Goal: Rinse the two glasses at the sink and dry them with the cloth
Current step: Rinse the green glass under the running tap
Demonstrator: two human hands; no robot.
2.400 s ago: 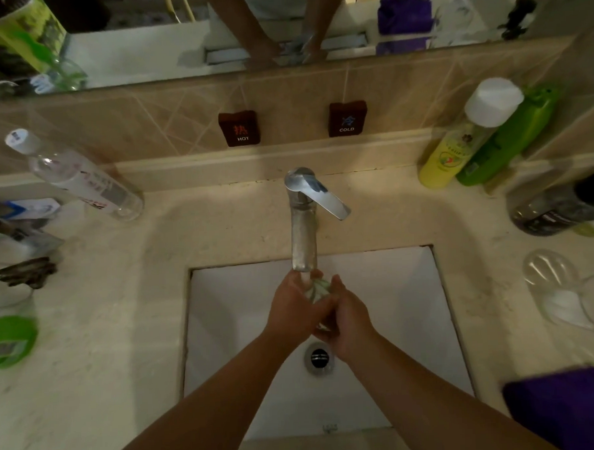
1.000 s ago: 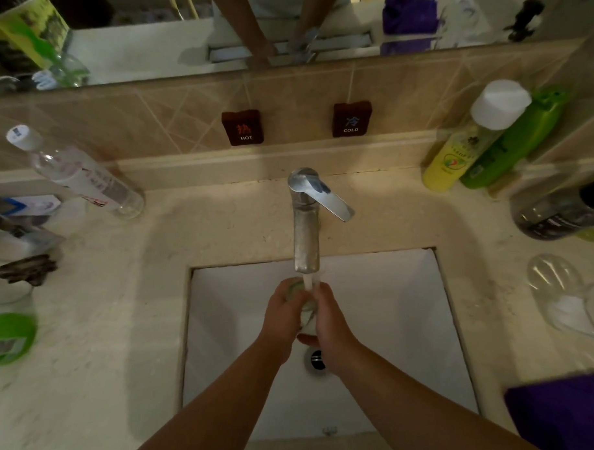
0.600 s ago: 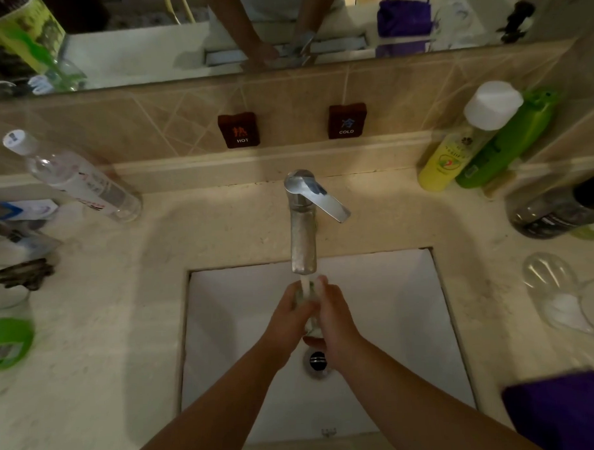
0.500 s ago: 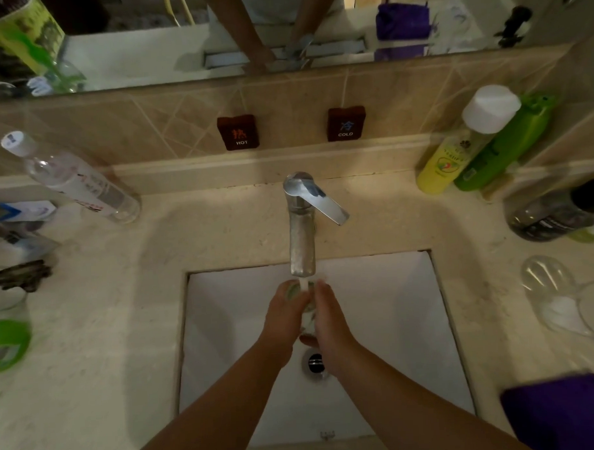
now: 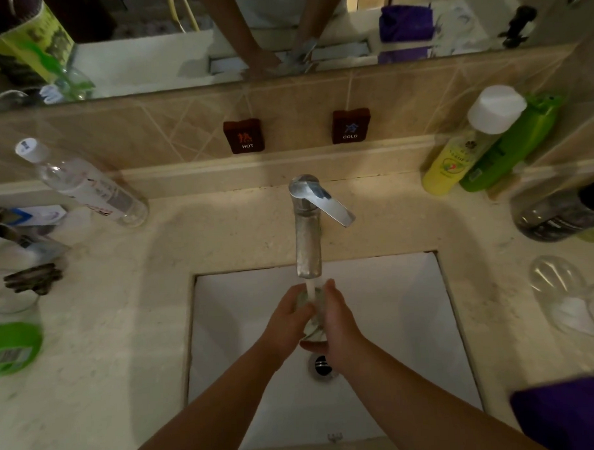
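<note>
Both hands gripping one glass (image 5: pixel 311 320) under tap (image 5: pixel 308 244) stream: left hand (image 5: pixel 287 317) wrapping it, right hand (image 5: pixel 339 319) cupping the other side.

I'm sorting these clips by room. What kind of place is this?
Most likely a bathroom vanity: a white rectangular sink basin set in a beige stone counter, a wall mirror above it, and yellow and green toiletry bottles beside the chrome tap.

clear glass (image 5: pixel 313 311) under tap, second glass (image 5: pixel 557 283) on counter
</note>
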